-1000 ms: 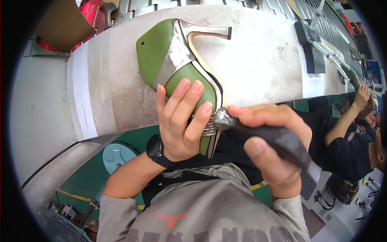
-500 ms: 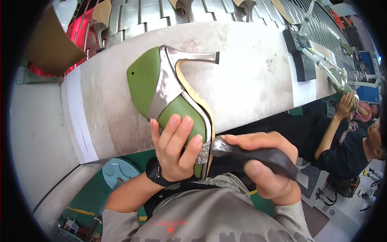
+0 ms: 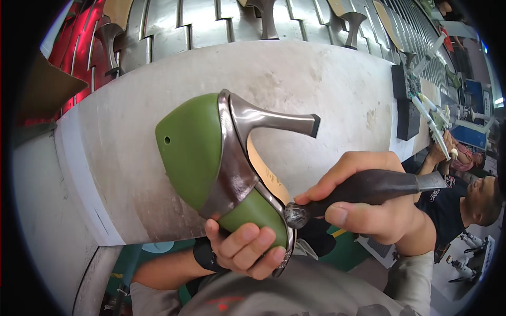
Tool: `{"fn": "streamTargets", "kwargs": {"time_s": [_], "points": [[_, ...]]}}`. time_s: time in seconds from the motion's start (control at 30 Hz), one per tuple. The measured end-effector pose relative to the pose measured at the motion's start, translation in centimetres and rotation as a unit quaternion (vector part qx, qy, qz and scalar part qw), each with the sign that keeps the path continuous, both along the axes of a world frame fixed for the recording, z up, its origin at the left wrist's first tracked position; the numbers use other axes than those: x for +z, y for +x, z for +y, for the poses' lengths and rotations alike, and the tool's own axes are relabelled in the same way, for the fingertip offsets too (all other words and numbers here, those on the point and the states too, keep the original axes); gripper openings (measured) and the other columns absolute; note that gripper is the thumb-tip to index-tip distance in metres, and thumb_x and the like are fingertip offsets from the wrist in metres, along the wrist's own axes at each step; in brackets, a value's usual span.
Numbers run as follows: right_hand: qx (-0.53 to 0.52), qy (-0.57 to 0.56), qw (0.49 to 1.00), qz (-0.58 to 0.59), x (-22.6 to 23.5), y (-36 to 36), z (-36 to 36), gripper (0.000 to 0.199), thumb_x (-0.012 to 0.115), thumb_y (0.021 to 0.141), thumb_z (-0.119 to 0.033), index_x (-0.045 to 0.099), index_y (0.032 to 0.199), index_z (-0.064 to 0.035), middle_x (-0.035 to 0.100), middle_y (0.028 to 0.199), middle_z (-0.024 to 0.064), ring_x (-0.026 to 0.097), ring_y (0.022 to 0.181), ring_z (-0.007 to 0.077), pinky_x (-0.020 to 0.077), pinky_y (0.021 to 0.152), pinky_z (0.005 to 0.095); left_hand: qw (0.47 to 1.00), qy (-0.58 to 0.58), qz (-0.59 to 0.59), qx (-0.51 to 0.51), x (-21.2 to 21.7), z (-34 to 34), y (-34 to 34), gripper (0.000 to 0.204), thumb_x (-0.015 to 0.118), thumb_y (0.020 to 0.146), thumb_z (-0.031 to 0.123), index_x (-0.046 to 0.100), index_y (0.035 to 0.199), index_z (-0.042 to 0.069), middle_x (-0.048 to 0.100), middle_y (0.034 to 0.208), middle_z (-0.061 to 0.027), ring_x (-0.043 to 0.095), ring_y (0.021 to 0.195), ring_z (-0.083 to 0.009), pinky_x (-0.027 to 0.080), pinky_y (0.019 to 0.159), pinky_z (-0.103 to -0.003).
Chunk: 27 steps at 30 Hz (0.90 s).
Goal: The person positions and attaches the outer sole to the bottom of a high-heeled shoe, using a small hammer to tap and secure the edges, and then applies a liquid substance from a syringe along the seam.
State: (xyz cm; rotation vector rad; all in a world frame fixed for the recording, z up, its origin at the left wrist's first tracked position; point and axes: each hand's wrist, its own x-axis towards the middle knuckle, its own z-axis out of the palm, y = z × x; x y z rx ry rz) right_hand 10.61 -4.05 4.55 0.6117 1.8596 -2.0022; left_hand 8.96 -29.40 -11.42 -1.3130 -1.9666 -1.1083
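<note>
A high-heeled shoe (image 3: 237,176) with a dark metallic strap and heel (image 3: 276,120) sits on a green shoe last (image 3: 190,147), tilted on its side above the near edge of the workbench. My left hand (image 3: 247,250) grips it around the front part, fingers wrapped over the green side. The thumb is hidden behind the shoe. In my right hand (image 3: 374,216) is a shoemaker's hammer (image 3: 369,187) with a dark handle, a round metal head and a flat metal tip at the other end. Its head rests against or very near the sole's edge beside the tan insole.
The pale, stained workbench (image 3: 337,79) spans the middle. Beyond it, a slatted metal conveyor (image 3: 200,21) carries several heeled shoe parts. A black block (image 3: 406,110) with white brush-like tools stands at the right. A co-worker (image 3: 464,200) is at the far right.
The shoe has turned slightly and sits lower and nearer in view. The hammer has shifted upward along the sole's edge, toward the heel, its flat tip now showing at the right.
</note>
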Motion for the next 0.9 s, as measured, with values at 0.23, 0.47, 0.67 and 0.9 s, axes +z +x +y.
{"fn": "streamTargets", "kwargs": {"time_s": [0.23, 0.47, 0.67, 0.9], "points": [[0.007, 0.056, 0.998, -0.003, -0.5, -3.2, -1.6, 0.03, 0.077, 0.088, -0.013, 0.07, 0.105, 0.0105, 0.079, 0.106, 0.0291, 0.079, 0.1, 0.0316, 0.0624, 0.094, 0.0383, 0.998, 0.026, -0.03, 0.048, -0.3, 0.4, 1.5, 0.033, 0.059, 0.107, 0.037, 0.055, 0.138, 0.029, 0.061, 0.139, 0.0062, 0.054, 0.142, -0.0173, 0.024, 0.126, -0.072], [0.147, 0.12, 0.982, 0.002, 0.5, -7.4, -0.2, 0.028, 0.083, 0.076, -0.011, 0.078, 0.097, 0.0071, 0.081, 0.091, 0.0185, 0.079, 0.08, 0.0218, 0.0606, 0.074, 0.0295, 0.998, 0.037, -0.033, 0.046, -0.4, 0.6, 1.9, 0.034, 0.059, 0.107, 0.038, 0.056, 0.139, 0.028, 0.061, 0.14, 0.0072, 0.056, 0.14, -0.0152, 0.026, 0.126, -0.07], [0.171, 0.18, 0.968, 0.031, 0.9, -7.3, -1.0, 0.021, 0.079, 0.08, -0.006, 0.078, 0.098, 0.0044, 0.08, 0.088, 0.0147, 0.076, 0.076, 0.0176, 0.0591, 0.069, 0.0292, 0.998, 0.04, -0.004, 0.054, -0.3, 0.6, 0.7, 0.033, 0.063, 0.105, 0.03, 0.056, 0.137, 0.025, 0.064, 0.137, 0.0024, 0.059, 0.135, -0.0204, 0.029, 0.124, -0.072], [-0.076, 0.121, 0.988, 0.056, -0.6, -2.6, -3.6, 0.026, 0.073, 0.09, -0.012, 0.072, 0.108, 0.008, 0.08, 0.102, 0.0191, 0.074, 0.084, 0.0151, 0.0588, 0.075, 0.0276, 1.0, 0.019, -0.019, -0.005, 0.3, 0.3, -0.2, 0.033, 0.067, 0.102, 0.026, 0.058, 0.134, 0.025, 0.066, 0.135, 0.0031, 0.058, 0.135, -0.0196, 0.029, 0.127, -0.069]]}}
